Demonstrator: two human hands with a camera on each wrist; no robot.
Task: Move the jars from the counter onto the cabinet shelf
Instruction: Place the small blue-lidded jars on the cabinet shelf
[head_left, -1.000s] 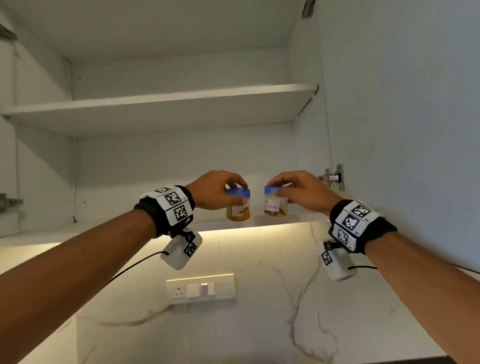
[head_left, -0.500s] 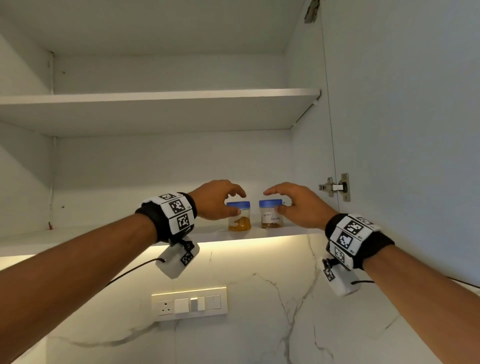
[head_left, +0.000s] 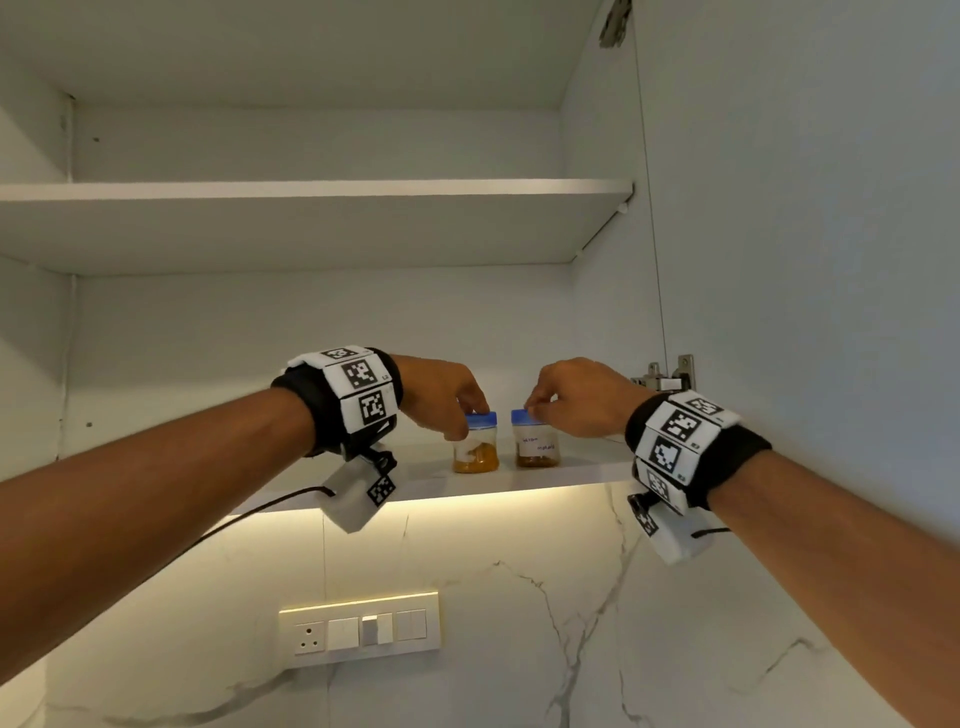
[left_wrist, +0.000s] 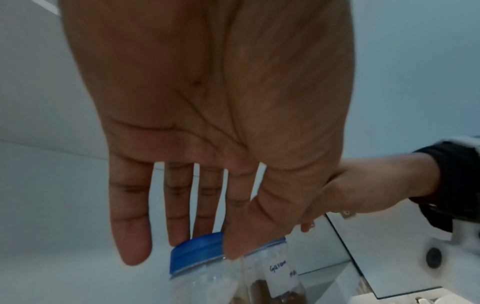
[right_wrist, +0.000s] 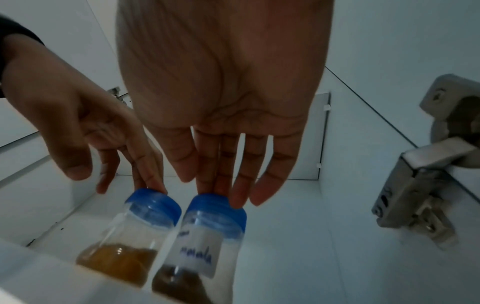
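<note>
Two clear jars with blue lids stand side by side on the lower cabinet shelf (head_left: 415, 486), near its front edge. The left jar (head_left: 475, 449) (left_wrist: 197, 255) (right_wrist: 140, 222) holds orange powder. The right jar (head_left: 537, 444) (left_wrist: 279, 273) (right_wrist: 210, 224) holds brown powder and has a handwritten label. My left hand (head_left: 441, 395) (right_wrist: 78, 123) hangs over the left jar, straight fingers touching its lid, thumb apart from it. My right hand (head_left: 576, 400) (right_wrist: 221, 102) touches the right jar's lid with its fingertips in the same way. Neither hand grips a jar.
The open cabinet door (head_left: 805, 260) stands close on the right, with its metal hinge (head_left: 667, 376) (right_wrist: 426, 185) just beside my right hand. An upper shelf (head_left: 311, 223) runs above. Below the cabinet is a marble wall with a switch panel (head_left: 358, 629).
A second ago each hand carried a jar by its lid. The jars then stood on the shelf with the hands spread beside them. Now the fingertips rest on the lids.
</note>
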